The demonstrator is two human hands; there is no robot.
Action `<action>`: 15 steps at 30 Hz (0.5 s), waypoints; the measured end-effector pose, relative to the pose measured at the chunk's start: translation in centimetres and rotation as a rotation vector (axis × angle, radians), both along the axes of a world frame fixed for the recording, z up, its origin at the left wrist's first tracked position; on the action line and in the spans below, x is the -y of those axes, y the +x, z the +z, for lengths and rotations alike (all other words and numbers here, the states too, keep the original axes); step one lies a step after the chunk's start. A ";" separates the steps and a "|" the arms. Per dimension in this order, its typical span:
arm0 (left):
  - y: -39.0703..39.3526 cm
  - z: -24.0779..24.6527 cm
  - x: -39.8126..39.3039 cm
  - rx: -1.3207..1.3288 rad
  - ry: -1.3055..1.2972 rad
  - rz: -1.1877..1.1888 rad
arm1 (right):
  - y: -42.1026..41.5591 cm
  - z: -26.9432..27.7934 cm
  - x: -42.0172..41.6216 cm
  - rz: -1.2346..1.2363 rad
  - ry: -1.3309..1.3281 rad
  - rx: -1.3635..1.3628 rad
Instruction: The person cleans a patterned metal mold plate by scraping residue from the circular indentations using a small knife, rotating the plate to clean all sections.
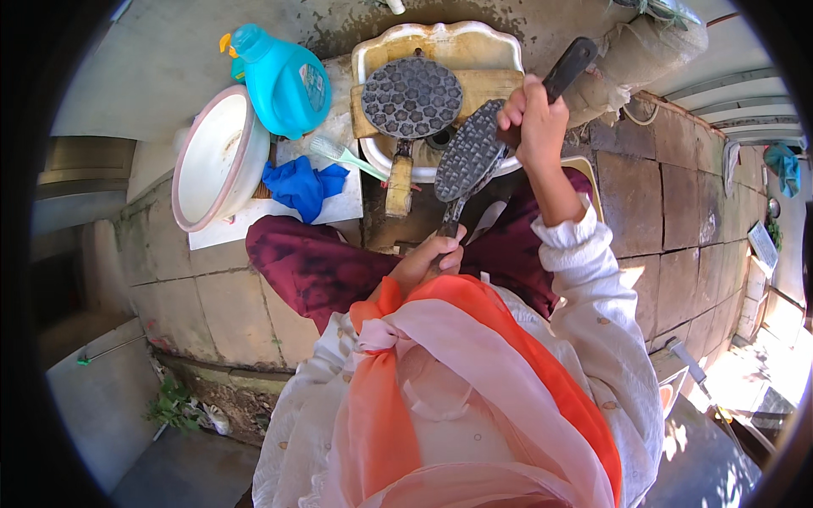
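My left hand (432,254) grips the handle of a dark metal mould plate (470,149) with a bumpy surface, tilted up over my lap. In my right hand (540,124) is a black-handled tool (570,66); its working end is mostly hidden by my fingers, close to the plate's right edge. A second round mould plate (413,96), with flower-shaped hollows and a worn wooden handle (399,187), rests on a wooden board (486,92) laid across a stained white ceramic basin (438,41).
Left of the basin, a white slab (340,216) bears a blue cloth (305,185), a pale green brush (346,155) and a turquoise detergent bottle (286,82). A pink-rimmed white washbowl (216,159) leans there on its side. A wrapped pipe (641,63) stands at upper right above paving tiles (635,190).
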State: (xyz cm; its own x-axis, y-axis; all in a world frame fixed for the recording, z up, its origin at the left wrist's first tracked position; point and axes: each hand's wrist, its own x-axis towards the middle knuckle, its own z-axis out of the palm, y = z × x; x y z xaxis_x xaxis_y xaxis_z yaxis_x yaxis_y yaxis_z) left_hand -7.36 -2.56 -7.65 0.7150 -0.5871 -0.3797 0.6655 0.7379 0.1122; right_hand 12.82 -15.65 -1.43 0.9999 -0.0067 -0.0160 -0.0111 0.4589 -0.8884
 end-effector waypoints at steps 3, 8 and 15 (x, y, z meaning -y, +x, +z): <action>0.0 0.7 -0.2 -0.002 -0.013 -0.011 | 2.2 -0.2 0.1 -0.059 0.038 0.020; -0.8 -0.6 0.0 0.057 0.033 0.009 | -0.7 0.3 -0.6 -0.008 0.070 -0.043; -0.8 -0.3 -0.2 0.019 0.025 -0.002 | 4.8 -1.3 0.5 -0.077 0.125 -0.080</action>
